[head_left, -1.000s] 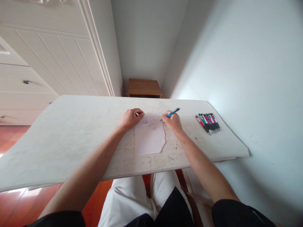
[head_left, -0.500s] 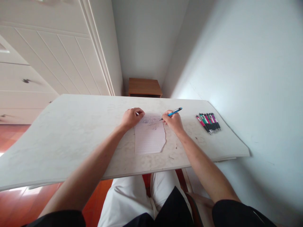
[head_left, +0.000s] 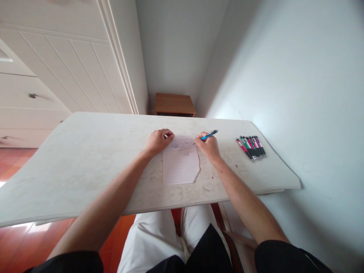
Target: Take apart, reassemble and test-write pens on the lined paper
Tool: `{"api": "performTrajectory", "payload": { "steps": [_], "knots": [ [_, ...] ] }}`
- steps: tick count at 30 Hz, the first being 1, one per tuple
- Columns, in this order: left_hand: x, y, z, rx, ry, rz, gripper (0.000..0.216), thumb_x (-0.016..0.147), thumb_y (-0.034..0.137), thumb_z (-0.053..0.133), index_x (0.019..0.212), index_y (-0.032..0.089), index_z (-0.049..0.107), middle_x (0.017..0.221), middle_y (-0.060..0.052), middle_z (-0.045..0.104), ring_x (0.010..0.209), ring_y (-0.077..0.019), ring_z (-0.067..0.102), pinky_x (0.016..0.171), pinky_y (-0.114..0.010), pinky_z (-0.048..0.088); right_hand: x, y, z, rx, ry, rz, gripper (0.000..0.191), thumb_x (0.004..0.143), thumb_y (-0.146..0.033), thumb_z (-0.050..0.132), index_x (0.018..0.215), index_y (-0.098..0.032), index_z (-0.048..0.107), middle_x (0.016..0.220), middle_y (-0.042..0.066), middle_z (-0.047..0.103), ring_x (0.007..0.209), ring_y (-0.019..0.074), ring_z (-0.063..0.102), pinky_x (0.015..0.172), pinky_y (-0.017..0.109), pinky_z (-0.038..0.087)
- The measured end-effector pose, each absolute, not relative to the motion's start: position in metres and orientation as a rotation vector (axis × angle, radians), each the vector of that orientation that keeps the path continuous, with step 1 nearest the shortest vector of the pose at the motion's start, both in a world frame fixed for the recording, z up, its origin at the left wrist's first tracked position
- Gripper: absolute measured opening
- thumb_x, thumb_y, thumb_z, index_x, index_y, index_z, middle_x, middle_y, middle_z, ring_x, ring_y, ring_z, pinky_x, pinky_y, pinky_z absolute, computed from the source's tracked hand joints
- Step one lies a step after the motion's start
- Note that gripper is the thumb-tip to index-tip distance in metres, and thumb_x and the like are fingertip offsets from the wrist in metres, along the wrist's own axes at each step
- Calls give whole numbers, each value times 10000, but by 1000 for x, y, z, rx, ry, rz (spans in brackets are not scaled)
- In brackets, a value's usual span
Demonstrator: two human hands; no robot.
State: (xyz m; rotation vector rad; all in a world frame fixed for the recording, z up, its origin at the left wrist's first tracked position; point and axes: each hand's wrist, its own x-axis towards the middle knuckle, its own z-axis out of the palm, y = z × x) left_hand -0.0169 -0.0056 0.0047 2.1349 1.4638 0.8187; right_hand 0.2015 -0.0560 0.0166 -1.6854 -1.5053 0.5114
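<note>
A torn sheet of lined paper point(head_left: 180, 167) lies on the white table point(head_left: 85, 167), with scribbles near its top edge. My right hand point(head_left: 209, 146) is closed around a blue pen point(head_left: 209, 134), whose tip rests on the paper's upper right part. At the sheet's upper left corner my left hand point(head_left: 159, 141) presses down with its fingers curled; something small and white shows between them that I cannot name.
A row of several pens point(head_left: 251, 146) in pink, green and purple lies on the table to the right. The wall runs close along the right side. A wooden stand point(head_left: 174, 104) sits beyond the table; white cabinet doors point(head_left: 57, 76) are to the left.
The blue pen's tip has shifted slightly over the top of the paper. Both hands stay where they were.
</note>
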Motion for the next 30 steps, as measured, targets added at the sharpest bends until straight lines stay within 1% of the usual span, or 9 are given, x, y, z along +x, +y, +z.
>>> {"api": "performTrajectory", "payload": {
  "steps": [8, 15, 21, 25, 30],
  "knots": [
    [-17, -6, 6, 2129, 1473, 807, 237, 820, 330, 550, 877, 222, 753, 891, -30, 759, 751, -186, 648, 740, -269, 472, 202, -56, 16, -1687, -1490, 541, 146, 690, -302, 553, 579, -208, 557, 473, -34, 507, 484, 131, 458, 511, 237, 340],
    [-17, -6, 5, 2138, 1468, 813, 227, 821, 321, 556, 871, 212, 749, 891, -29, 758, 759, -184, 649, 731, -264, 464, 202, -55, 14, -1699, -1536, 482, 146, 689, -303, 543, 597, -198, 584, 492, -26, 539, 491, 129, 474, 523, 239, 341],
    [-17, -6, 5, 2133, 1472, 812, 223, 818, 321, 562, 877, 215, 749, 887, -28, 756, 751, -185, 649, 730, -269, 460, 201, -57, 18, -1692, -1483, 573, 149, 675, -310, 548, 576, -201, 573, 466, -25, 520, 493, 136, 477, 506, 236, 336],
    [-17, -6, 6, 2130, 1472, 807, 229, 820, 323, 561, 874, 205, 750, 891, -34, 756, 750, -186, 649, 724, -269, 458, 202, -57, 19, -1682, -1425, 501, 152, 692, -318, 545, 601, -200, 577, 491, -19, 543, 508, 142, 494, 518, 237, 346],
    [-17, -5, 5, 2133, 1473, 817, 224, 821, 325, 565, 876, 213, 751, 889, -28, 759, 751, -182, 651, 728, -262, 464, 201, -56, 17, -1714, -1488, 501, 164, 685, -313, 554, 569, -200, 570, 479, -18, 539, 490, 138, 482, 523, 244, 348]
  ]
}}
